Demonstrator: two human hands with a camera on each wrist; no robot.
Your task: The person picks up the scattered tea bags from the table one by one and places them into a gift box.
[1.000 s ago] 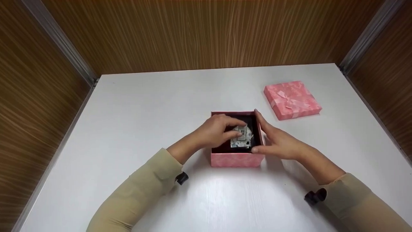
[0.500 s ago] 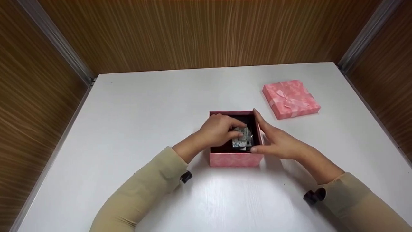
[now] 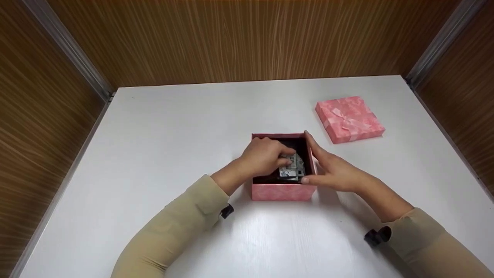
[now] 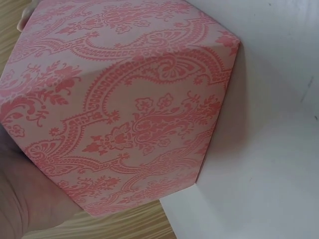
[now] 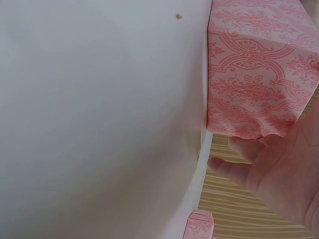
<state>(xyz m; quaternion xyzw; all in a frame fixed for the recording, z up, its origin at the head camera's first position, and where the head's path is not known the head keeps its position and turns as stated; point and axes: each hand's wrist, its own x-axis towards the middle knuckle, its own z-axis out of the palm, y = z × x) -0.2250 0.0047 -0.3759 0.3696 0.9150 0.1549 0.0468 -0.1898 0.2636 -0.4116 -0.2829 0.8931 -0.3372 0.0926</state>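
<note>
A pink patterned gift box [image 3: 283, 192] stands without its lid in the head view. My left hand [image 3: 266, 156] reaches over its left wall and pinches a small, flat, pale floral-printed packet [image 3: 287, 172] between thumb and forefinger. That packet bears a dark square code and sits within the box's dark interior. On the right side, my right hand [image 3: 336, 169] grips the box wall, thumb hooked over the near corner and forefinger at the far corner. Both wrist views show the box's outer walls [image 4: 149, 114], which hide the contents; the lower fingers [image 5: 239, 172] lie loosely outside.
The pink lid [image 3: 349, 119] with a ribbon bow lies on the white table [image 3: 185, 123], behind and right of the box. Brown wood-grain panels [image 3: 247, 42] enclose the table at the back and sides.
My left hand has shifted slightly right and deeper into the box, and the packet has tilted a little with it. The right hand keeps its grip on the box wall.
</note>
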